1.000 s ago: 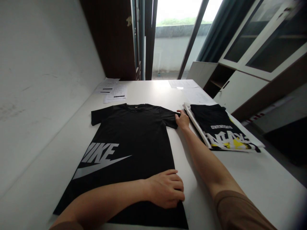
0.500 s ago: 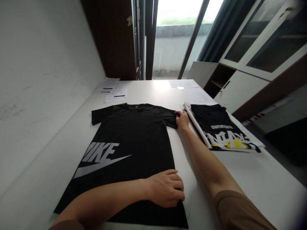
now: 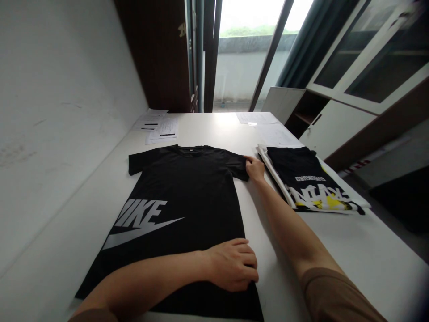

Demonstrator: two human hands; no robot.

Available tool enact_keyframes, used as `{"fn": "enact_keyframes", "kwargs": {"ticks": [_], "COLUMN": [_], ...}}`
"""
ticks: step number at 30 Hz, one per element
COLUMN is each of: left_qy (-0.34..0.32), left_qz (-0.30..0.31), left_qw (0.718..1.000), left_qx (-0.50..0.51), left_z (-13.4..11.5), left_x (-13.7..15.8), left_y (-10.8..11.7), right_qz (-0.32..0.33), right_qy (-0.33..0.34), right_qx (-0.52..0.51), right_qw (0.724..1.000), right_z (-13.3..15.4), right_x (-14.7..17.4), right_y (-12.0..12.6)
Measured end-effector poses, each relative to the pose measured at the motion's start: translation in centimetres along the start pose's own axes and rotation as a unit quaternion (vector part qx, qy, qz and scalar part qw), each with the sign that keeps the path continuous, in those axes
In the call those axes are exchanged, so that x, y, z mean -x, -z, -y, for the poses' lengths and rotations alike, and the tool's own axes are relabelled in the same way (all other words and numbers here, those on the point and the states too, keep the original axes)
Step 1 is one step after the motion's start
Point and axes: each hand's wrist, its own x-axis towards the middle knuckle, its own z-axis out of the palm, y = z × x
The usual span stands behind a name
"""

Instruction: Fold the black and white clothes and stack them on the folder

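A black T-shirt (image 3: 191, 192) with a grey NIKE print lies spread on the white table, its collar away from me. My right hand (image 3: 255, 170) has its fingers closed on the end of the right-hand sleeve. Across the lower part of the shirt reaches my left arm, and my left hand (image 3: 233, 264) holds the right side edge near the hem. Its fingers curl over that edge, with the fingertips partly hidden. The left-hand sleeve lies flat, untouched.
Folded clothes (image 3: 301, 174), black and white with a yellow print, are stacked on the table (image 3: 214, 127) at the right. Paper sheets (image 3: 162, 129) lie at the far left, with more papers (image 3: 256, 118) at the far right. A wall (image 3: 67, 112) runs along the left.
The fingers of my right hand have shifted slightly at the sleeve's end. The shirt and my left hand stay practically where they were.
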Motion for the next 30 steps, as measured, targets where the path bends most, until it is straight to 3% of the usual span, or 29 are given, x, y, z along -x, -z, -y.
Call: {"fn": "enact_keyframes", "kwargs": {"ticks": [8, 13, 20, 25, 30], "left_qy": [-0.001, 0.002, -0.001, -0.026, -0.038], "left_qz": [0.000, 0.001, 0.003, 0.003, 0.014], "left_qw": [1.000, 1.000, 1.000, 1.000, 0.999], "left_qx": [0.005, 0.001, 0.002, 0.000, -0.020], "left_z": [0.1, 0.0, 0.0, 0.1, -0.2], "left_x": [0.0, 0.0, 0.1, 0.1, -0.5], "left_y": [0.0, 0.1, -0.1, 0.0, 2.0], "right_qz": [0.009, -0.002, -0.009, -0.029, 0.011], "right_qy": [0.007, 0.054, 0.050, 0.045, 0.044], "right_qx": [0.081, 0.061, 0.020, -0.043, -0.205], "right_qw": [0.997, 0.997, 0.998, 0.998, 0.978], "right_z": [1.6, 0.8, -0.6, -1.1, -0.8], "right_x": [1.3, 0.9, 0.1, -0.5, -1.5], "right_y": [-0.2, -0.5, -1.0, -1.2, -1.1]}}
